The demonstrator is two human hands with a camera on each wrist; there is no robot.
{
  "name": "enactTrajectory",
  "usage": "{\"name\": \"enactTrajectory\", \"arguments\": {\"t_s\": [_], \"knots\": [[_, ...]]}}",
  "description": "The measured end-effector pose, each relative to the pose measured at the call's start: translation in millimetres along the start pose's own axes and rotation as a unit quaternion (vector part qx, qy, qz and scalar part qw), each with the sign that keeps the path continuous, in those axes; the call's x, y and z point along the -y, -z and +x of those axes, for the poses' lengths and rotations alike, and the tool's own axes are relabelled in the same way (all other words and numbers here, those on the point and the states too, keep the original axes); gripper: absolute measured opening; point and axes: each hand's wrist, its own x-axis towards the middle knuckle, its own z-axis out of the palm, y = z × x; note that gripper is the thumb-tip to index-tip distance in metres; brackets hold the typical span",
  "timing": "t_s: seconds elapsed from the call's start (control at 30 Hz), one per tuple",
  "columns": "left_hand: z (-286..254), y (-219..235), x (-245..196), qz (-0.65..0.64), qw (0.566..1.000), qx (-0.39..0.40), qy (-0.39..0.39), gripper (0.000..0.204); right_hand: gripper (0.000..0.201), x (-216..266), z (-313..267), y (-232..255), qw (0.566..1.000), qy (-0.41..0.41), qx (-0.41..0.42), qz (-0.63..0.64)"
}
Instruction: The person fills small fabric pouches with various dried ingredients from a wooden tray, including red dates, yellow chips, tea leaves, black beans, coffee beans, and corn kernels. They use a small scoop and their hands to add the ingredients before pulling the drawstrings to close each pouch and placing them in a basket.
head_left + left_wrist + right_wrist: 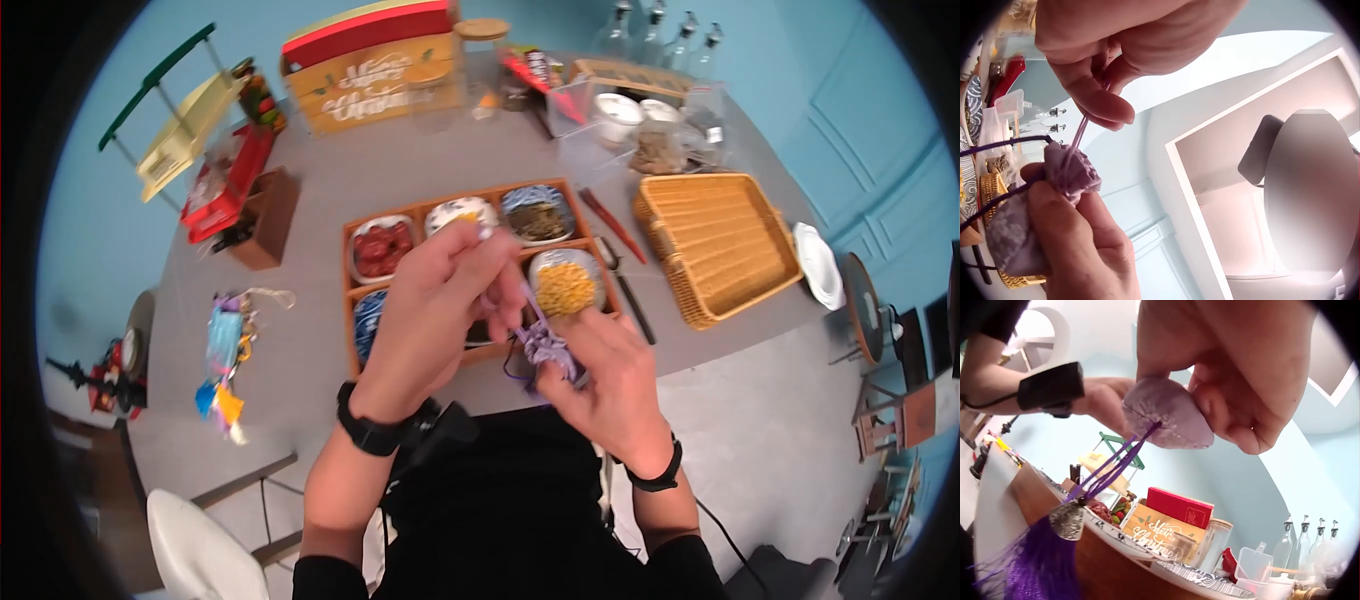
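Closest to the head camera, the left hand (435, 310) is raised over the near side of a wooden compartment tray (480, 188), its thumb and fingers closed in a pinch on a thin lilac drawstring (1079, 134). That drawstring runs straight from the fingers to the gathered neck of a lilac drawstring pouch (549, 345), which the right hand (610, 380) grips between thumb and bent fingers, close to the tray's near right part. Dark purple cord (1004, 147) loops out beside the pouch's neck, and in the right wrist view purple strands run from the underside of the pouch to a purple tassel (1041, 565) with a silver-coloured cap (1066, 522). Within the tray sit a bowl of dark red pieces (381, 248) at the far left, a blue-patterned bowl of dried plant matter (538, 214) at the far right and, just in front of the latter, a bowl of yellow pieces (566, 286). To the right of the tray lie a reddish-brown utensil (613, 226) and a dark-handled fork (628, 292), with a wicker basket (720, 245) beyond them. Small tasselled ornaments (228, 350) lie on the grey table (320, 170) at the left.
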Motion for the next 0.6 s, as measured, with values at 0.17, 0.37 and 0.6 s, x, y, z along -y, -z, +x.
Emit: {"name": "enactTrajectory", "arguments": {"t_s": [0.17,0.37,0.6], "knots": [[-19,13,5,0.125,0.992,-0.006,-0.034,0.033,0.020,-18,-16,65,0.992,-0.114,0.046,-0.032],[-65,114,9,0.233,0.957,-0.159,-0.070,0.033,0.022,-49,-13,156,0.953,-0.214,0.102,-0.189],[-98,149,27,0.267,0.920,-0.280,-0.060,0.028,0.030,-167,44,151,0.927,-0.254,0.190,-0.199]]}}
